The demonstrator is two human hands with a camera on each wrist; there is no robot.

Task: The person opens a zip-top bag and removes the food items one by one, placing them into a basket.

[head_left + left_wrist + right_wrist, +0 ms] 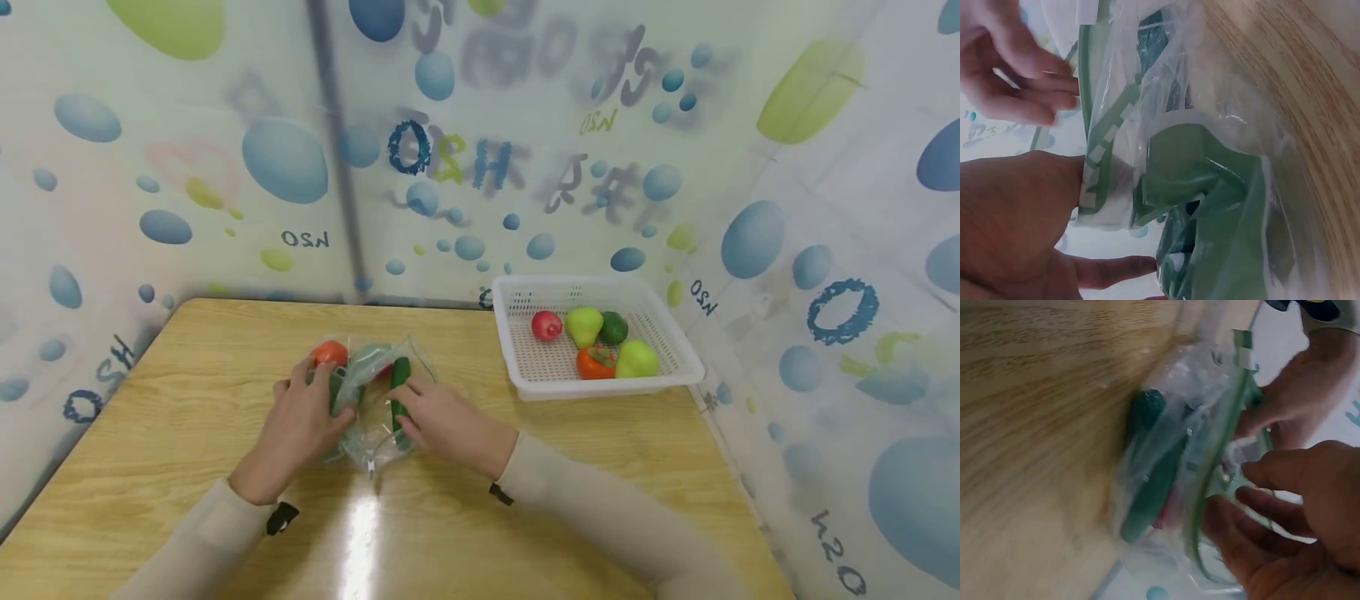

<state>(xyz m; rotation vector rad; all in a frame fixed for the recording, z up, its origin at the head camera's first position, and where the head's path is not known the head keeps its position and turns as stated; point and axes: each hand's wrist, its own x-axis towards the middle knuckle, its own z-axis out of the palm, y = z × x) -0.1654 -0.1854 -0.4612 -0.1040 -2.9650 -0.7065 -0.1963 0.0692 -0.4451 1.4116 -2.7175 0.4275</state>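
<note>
A clear zip bag (367, 433) with a green-edged opening lies on the table between both hands. Inside it a cucumber (400, 392) shows on the right, also in the right wrist view as a long dark green shape (1150, 481) with a bit of red beside it. My left hand (300, 421) holds the bag's left side, thumb toward the opening. A red-orange round item, like a tomato (330, 353), shows just past its fingers; whether it is inside the bag I cannot tell. My right hand (450, 425) pinches the right rim near the cucumber.
A white plastic basket (517, 367) stands at the back right of the wooden table (225, 350). It holds a red round item (546, 325), two green pears (584, 325), a dark green avocado-like item (614, 327) and an orange persimmon (595, 363). A patterned curtain surrounds the table.
</note>
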